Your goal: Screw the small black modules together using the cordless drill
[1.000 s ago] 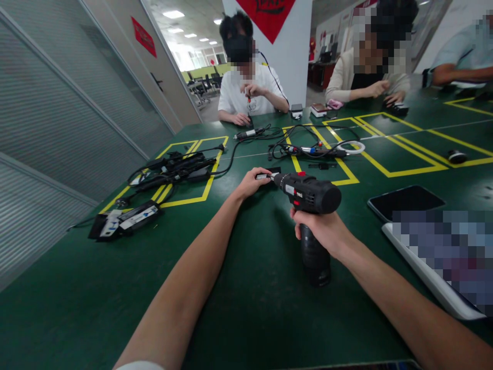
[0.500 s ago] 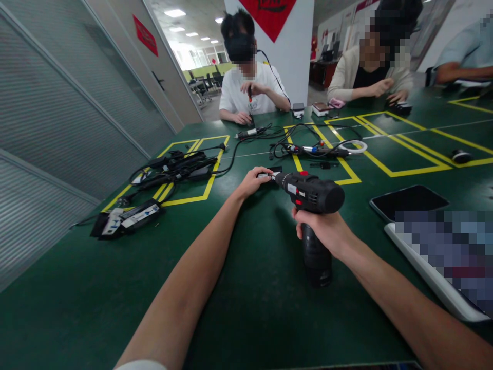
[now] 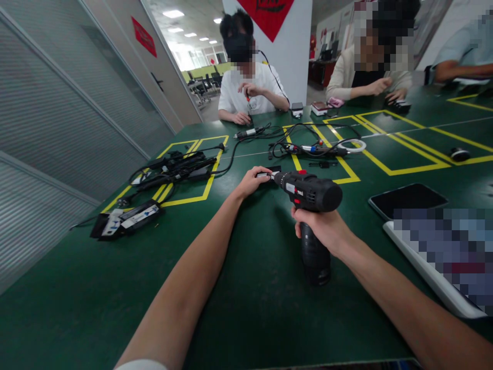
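Closed around the handle of the black drill with the right hand, and reaching far forward with the left hand to a small dark piece on the green table, directly ahead of the bit. Fingertips at the near side of that piece; cannot tell whether pinching it or merely pressing it down. Too small to make out the exact contact under the bit. Could skid off if held at a slant or pushed too lightly, and then jump toward the left fingertips, just beside the drill's nose. Could also twist or slide the piece along the table, with nothing visible to brace it except those fingers. Might wobble out of line, given both arms stretched long and only one hand bearing the drill's weight. Might chew up the surface under the bit with too much trigger or too fast a spin. Probably little danger of snagging the cable bundle, lying well apart to the left.
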`<move>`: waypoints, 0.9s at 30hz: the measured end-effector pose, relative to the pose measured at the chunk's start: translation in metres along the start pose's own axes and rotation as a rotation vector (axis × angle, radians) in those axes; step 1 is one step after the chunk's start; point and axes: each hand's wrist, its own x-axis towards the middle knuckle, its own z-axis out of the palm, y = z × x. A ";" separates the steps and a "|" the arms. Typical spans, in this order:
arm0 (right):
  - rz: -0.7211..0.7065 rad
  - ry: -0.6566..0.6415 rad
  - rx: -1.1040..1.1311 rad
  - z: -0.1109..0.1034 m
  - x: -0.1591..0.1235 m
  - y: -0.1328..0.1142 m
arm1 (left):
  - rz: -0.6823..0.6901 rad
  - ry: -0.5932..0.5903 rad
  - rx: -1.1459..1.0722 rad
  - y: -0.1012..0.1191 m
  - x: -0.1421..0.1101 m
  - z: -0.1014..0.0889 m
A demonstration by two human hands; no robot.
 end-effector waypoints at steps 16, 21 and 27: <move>-0.009 0.022 0.015 0.002 0.001 0.001 | 0.038 -0.018 0.042 -0.006 0.001 -0.001; -0.021 0.009 0.025 0.002 0.000 -0.001 | 0.043 -0.006 0.048 -0.006 0.001 -0.001; -0.011 0.013 0.011 0.001 0.001 0.002 | 0.017 -0.010 0.034 -0.006 0.001 0.000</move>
